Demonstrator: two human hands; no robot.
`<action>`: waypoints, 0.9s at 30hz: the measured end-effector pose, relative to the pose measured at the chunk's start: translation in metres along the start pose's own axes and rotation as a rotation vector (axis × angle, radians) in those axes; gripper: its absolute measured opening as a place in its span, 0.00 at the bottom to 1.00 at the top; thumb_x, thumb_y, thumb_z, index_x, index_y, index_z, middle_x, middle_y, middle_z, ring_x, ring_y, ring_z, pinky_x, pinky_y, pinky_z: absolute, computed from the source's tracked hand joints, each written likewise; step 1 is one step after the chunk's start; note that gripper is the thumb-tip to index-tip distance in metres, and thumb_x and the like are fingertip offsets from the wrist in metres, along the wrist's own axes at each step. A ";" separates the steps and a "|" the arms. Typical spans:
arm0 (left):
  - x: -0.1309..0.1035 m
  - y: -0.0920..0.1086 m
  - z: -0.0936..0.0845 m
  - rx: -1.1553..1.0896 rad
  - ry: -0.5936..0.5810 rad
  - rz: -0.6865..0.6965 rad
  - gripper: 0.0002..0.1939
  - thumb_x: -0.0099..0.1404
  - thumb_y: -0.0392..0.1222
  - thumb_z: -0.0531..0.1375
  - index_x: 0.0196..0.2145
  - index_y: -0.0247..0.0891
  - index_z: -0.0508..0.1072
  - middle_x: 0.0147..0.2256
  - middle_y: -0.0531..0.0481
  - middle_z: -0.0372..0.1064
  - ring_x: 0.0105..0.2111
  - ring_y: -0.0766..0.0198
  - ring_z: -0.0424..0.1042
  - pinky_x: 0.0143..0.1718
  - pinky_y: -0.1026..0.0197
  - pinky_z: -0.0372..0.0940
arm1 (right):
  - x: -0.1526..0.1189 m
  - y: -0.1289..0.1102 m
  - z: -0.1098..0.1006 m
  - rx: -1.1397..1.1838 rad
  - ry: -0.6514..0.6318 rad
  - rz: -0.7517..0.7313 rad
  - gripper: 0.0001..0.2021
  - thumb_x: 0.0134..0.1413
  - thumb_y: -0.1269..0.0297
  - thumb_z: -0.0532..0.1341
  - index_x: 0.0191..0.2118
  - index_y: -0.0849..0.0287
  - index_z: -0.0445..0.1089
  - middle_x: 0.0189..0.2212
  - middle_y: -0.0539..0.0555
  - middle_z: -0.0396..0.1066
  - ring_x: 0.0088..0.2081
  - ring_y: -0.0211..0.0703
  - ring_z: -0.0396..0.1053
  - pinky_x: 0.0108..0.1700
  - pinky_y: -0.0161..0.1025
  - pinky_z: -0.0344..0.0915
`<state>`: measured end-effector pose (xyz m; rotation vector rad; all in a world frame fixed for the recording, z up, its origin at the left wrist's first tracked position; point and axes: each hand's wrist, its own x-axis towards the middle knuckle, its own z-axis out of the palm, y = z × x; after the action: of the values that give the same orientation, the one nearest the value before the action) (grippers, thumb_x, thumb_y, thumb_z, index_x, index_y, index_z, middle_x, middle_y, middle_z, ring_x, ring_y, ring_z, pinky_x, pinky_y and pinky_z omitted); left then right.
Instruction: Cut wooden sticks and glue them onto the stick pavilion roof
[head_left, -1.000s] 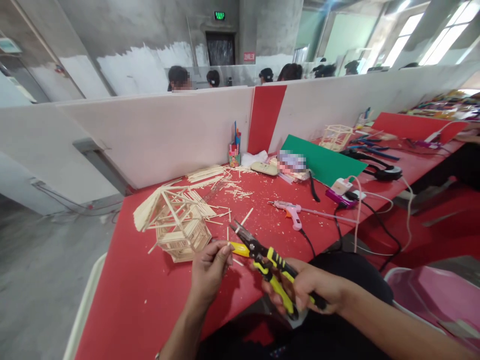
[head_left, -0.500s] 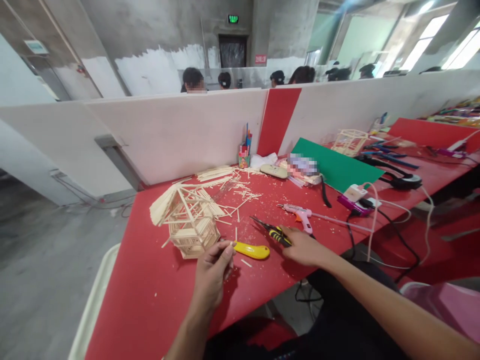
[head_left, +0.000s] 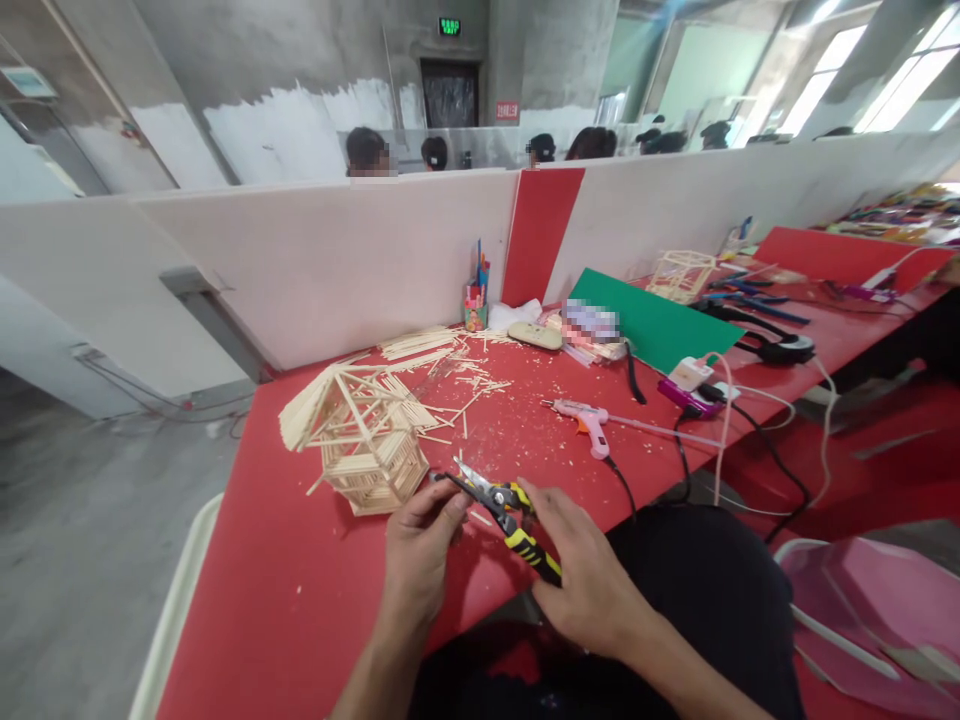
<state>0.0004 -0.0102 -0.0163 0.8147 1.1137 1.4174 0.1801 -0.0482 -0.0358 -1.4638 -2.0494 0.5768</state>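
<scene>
My left hand [head_left: 421, 540] is closed in a pinch near the table's front; whatever sits between its fingertips is too small to make out. My right hand [head_left: 589, 570] is wrapped round pliers [head_left: 501, 502] with black-and-yellow handles. Their jaws are spread and reach to the left fingertips. Just left of that hand stands a small house-like frame [head_left: 375, 465] built of thin wooden sticks, with a slatted roof piece [head_left: 306, 405] on its left. Loose wooden sticks [head_left: 420, 343] lie behind it. The yellow utility knife seen earlier is hidden or indistinct behind the pliers.
A pink glue gun [head_left: 589, 420] rests right of centre on the red table [head_left: 247, 600], its cord trailing off the front edge. A purple power strip [head_left: 686, 395], green board [head_left: 660, 325], pen cup [head_left: 475, 308] and second stick frame [head_left: 681, 272] are farther back. A white partition [head_left: 360, 260] borders the table.
My right hand has brought the pliers left to my left fingertips, and their jaws have spread wider. My left hand stays pinched in nearly the same place. The view has shifted slightly right.
</scene>
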 end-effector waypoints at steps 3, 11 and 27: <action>-0.003 0.003 -0.002 0.029 -0.016 -0.008 0.11 0.48 0.43 0.70 0.29 0.35 0.80 0.17 0.55 0.64 0.17 0.74 0.56 0.18 0.70 0.52 | 0.000 0.005 0.000 -0.082 0.044 -0.058 0.40 0.44 0.72 0.57 0.65 0.54 0.42 0.54 0.62 0.58 0.54 0.57 0.58 0.55 0.56 0.58; -0.012 0.011 0.006 -0.067 -0.003 -0.143 0.15 0.41 0.43 0.73 0.27 0.34 0.79 0.16 0.55 0.65 0.15 0.76 0.55 0.15 0.72 0.48 | -0.006 0.008 -0.002 -0.169 0.105 -0.086 0.40 0.43 0.72 0.56 0.65 0.54 0.44 0.51 0.61 0.61 0.51 0.56 0.61 0.52 0.54 0.61; -0.017 0.017 0.012 -0.125 0.017 -0.220 0.19 0.40 0.45 0.72 0.27 0.33 0.74 0.18 0.54 0.67 0.14 0.77 0.56 0.11 0.74 0.44 | 0.013 0.016 0.003 -0.153 0.104 0.139 0.33 0.48 0.69 0.54 0.63 0.59 0.51 0.48 0.62 0.66 0.47 0.54 0.67 0.47 0.49 0.66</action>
<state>0.0085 -0.0238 0.0050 0.5740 1.0810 1.2971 0.1866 -0.0313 -0.0459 -1.6988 -1.9589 0.3951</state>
